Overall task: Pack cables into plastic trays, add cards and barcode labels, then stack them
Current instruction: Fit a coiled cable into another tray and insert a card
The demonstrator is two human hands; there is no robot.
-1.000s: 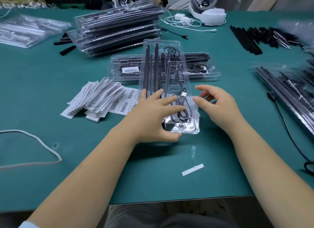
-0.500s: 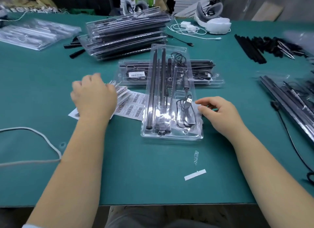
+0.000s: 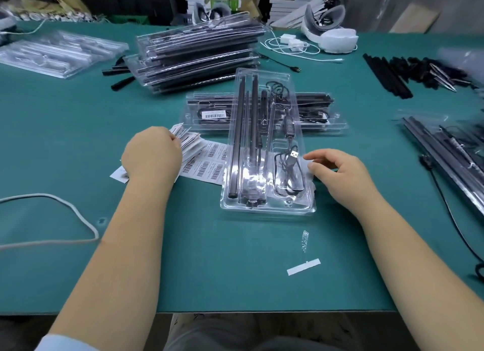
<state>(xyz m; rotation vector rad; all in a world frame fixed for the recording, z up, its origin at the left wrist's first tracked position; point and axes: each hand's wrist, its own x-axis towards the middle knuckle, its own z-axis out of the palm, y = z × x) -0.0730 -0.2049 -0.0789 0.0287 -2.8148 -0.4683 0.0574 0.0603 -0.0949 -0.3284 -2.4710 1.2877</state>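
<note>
Broadly, a green table [image 3: 78,146] fills the view, its near edge towards the person. Far of centre sits a tall stack of packed trays [image 3: 199,54], and at the far left a pile of empty clear trays [image 3: 57,52]. Loose black rods [image 3: 392,73] lie at the far right. In the middle, one clear plastic tray [image 3: 264,206] lies lengthwise, its far end resting across another packed tray [image 3: 327,123] that bears a barcode label [image 3: 215,115]. The upper tray holds long dark rods [image 3: 237,141] on its left side and a coiled USB cable [image 3: 289,167] in its right compartment. The left hand [image 3: 152,157] rests on a heap of white cards [image 3: 188,141] just left of the tray, fingers curled down onto them; whether they pinch a card I cannot tell. A sheet of barcode labels [image 3: 209,167] lies beside that heap. The right hand [image 3: 337,170] touches the tray's right edge, fingers loosely bent, grasping nothing. Nearer lies a small white strip [image 3: 303,267].
</note>
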